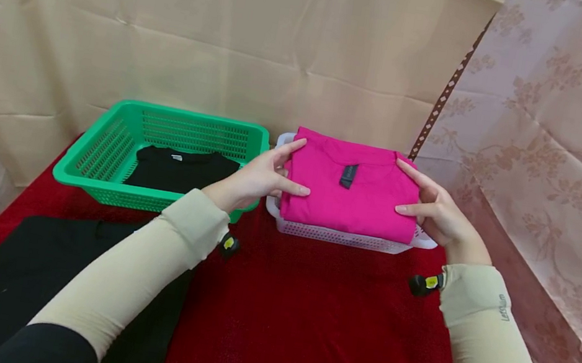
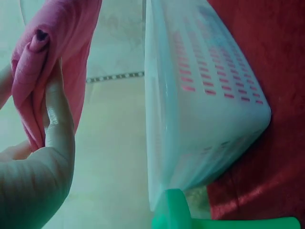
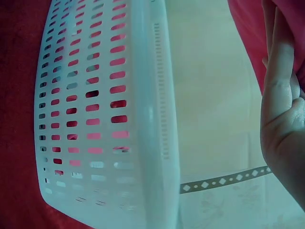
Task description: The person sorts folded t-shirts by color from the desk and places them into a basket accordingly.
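Note:
A folded pink T-shirt (image 1: 351, 197) with a dark neck label is held by its two sides, over the white basket (image 1: 339, 237). Both wrist views show a gap between shirt and basket rim. My left hand (image 1: 263, 177) grips the left edge, thumb on top, fingers underneath; the folded layers (image 2: 35, 81) show in the left wrist view. The right edge is gripped by my right hand (image 1: 440, 216), its thumb also on top. Pink cloth shows through the slots of the white basket (image 3: 138, 143) in the right wrist view.
To the left stands a green basket (image 1: 115, 187) with a folded black T-shirt (image 1: 185, 172) inside. A larger black garment (image 1: 46, 270) lies flat on the red cloth (image 1: 315, 323), partly under my left arm. Curtains hang behind and at both sides.

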Available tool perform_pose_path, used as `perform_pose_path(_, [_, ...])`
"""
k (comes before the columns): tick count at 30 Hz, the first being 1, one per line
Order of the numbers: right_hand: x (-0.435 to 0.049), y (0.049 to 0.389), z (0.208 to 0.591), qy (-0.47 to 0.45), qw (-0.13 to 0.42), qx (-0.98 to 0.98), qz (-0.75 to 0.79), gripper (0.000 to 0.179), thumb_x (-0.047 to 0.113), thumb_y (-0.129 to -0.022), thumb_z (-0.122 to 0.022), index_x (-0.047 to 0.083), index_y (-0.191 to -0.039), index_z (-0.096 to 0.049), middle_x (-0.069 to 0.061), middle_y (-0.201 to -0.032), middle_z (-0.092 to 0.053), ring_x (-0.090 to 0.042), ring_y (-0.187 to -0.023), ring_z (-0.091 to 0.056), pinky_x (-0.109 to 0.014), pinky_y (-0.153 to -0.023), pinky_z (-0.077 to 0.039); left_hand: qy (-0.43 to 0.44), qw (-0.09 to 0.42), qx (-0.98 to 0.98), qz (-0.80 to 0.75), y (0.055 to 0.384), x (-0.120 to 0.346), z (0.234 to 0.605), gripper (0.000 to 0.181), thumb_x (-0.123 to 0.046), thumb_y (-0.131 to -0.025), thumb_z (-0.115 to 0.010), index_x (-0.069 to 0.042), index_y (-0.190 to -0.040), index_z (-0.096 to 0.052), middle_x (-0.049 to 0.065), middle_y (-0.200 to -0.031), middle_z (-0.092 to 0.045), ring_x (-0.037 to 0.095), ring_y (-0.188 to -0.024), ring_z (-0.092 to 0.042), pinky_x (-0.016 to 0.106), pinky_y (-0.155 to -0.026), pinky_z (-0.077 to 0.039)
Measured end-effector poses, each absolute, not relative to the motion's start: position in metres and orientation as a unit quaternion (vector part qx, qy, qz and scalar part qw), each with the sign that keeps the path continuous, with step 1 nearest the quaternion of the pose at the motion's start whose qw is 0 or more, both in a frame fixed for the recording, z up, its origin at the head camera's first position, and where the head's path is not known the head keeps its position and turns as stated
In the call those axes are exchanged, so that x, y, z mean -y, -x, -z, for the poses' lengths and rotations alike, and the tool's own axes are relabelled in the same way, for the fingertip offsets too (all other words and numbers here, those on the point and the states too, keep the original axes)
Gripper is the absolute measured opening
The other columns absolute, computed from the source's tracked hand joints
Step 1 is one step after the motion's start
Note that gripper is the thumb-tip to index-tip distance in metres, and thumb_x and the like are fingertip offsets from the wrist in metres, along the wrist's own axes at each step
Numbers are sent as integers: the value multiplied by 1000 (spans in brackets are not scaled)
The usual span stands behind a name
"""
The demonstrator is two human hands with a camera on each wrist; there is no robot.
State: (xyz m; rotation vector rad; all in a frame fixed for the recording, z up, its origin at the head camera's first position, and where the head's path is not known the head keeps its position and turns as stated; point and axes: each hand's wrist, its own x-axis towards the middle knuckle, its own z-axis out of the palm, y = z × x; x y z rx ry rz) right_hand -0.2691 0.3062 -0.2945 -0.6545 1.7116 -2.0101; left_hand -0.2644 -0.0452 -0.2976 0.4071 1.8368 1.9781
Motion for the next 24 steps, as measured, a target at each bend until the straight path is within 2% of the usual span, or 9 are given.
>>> perform_pose_path(7, [-303, 286, 306, 198, 196, -605, 746, 85, -23, -88, -44, 21, -158, -25, 1, -136, -52, -13, -104, -66, -31, -71, -61, -114, 190, -675, -704, 283, 39, 308, 89, -6, -86, -74, -36, -156, -27, 4, -153, -41, 23, -128, -53, 31, -80, -60])
perform_pose_path(14, [-294, 302, 312, 150, 186, -609, 757, 86, -22, -87, -47, 19, -159, -24, 1, -132, -54, -10, -102, -65, -29, -73, -60, -96, 161, -708, -681, 296, 37, 312, 90, -4, -85, -75, -32, -157, -28, 4, -158, -35, 21, -119, -54, 22, -68, -54])
perform_pose_path(19, [-290, 309, 313, 125, 182, -627, 747, 86, -21, -87, -49, 18, -159, -22, 2, -135, -48, -8, -105, -62, -26, -77, -60, -89, 159, -717, -673, 302, 37, 316, 91, -4, -85, -75, -31, -157, -26, 5, -160, -32, 22, -129, -51, 27, -80, -56])
perform_pose_path(24, [-289, 313, 316, 119, 184, -631, 745, 87, -21, -87, -50, 19, -159, -22, 2, -134, -47, -8, -105, -62, -26, -77, -60, -91, 158, -721, -668, 304, 38, 319, 91, -5, -85, -74, -32, -157, -26, 4, -161, -30, 22, -131, -50, 27, -81, -55])
